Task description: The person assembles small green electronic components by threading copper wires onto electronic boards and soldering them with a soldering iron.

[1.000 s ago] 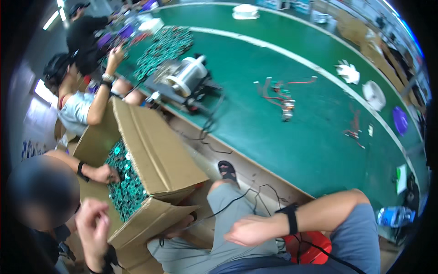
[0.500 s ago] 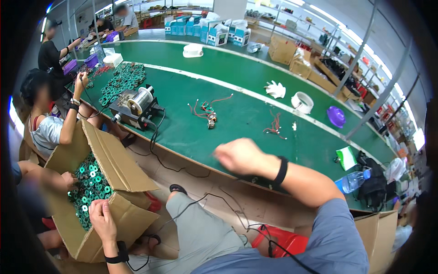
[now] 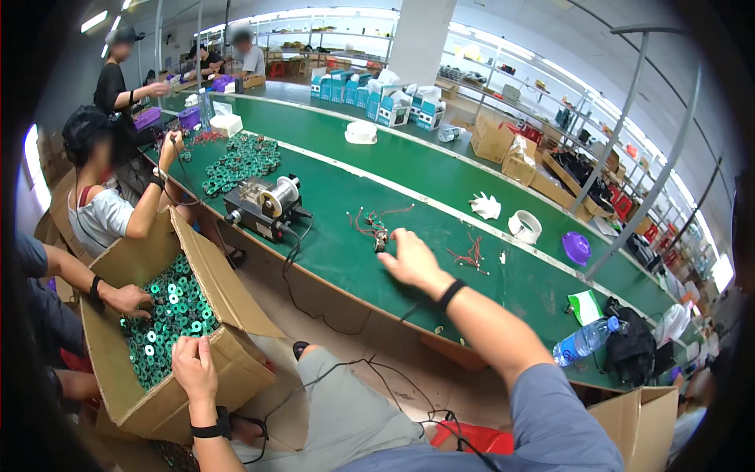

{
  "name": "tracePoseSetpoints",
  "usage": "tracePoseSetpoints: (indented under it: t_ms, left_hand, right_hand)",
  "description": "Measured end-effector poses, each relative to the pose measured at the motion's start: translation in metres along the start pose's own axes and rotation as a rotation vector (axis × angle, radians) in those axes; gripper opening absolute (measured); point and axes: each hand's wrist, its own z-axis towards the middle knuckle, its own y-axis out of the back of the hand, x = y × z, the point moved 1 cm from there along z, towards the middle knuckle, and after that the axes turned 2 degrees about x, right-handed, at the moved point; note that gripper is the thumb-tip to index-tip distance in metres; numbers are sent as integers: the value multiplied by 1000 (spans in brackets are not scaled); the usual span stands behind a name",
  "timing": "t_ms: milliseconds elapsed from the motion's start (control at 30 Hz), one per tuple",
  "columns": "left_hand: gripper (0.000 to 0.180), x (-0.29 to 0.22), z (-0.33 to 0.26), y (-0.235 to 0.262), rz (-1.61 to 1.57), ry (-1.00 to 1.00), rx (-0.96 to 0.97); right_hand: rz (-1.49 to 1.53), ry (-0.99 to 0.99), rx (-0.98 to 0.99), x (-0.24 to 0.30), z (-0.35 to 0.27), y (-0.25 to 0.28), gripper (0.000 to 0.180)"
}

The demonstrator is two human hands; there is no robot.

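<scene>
My right hand (image 3: 414, 262) reaches over the green table, thumb and fingers apart, with the fingertips beside a small round copper-wound coil (image 3: 380, 241) with red wires. Whether they touch it I cannot make out. My left hand (image 3: 195, 368) is closed, fingers curled, at the near edge of an open cardboard box (image 3: 240, 370). What it holds, if anything, is hidden. The box is filled with many small green ring-shaped parts (image 3: 161, 334). A co-worker's hand (image 3: 130, 299) reaches into it from the left.
A black machine with a wire spool (image 3: 271, 208) stands left of the coil, its cables hanging over the table edge. Green parts (image 3: 248, 161) lie in a heap beyond it. Red wires (image 3: 469, 256), a water bottle (image 3: 586, 341) and a purple bowl (image 3: 576, 248) are to the right.
My right hand has moved forward from the table's near side to the coil, its fingers opening. The co-worker's hand still lies among the green parts. The whole view has shifted slightly.
</scene>
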Motion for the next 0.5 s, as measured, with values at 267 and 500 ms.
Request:
tracePoseSetpoints:
  t_ms: [267, 500]
  left_hand:
    - [18, -6, -1, 0, -42, -30, -2]
    - [17, 2, -4, -3, -22, -25, -63]
  right_hand:
    - [-17, -210, -45, 20, 37, -38, 41]
    - [870, -244, 202, 38, 0, -34, 46]
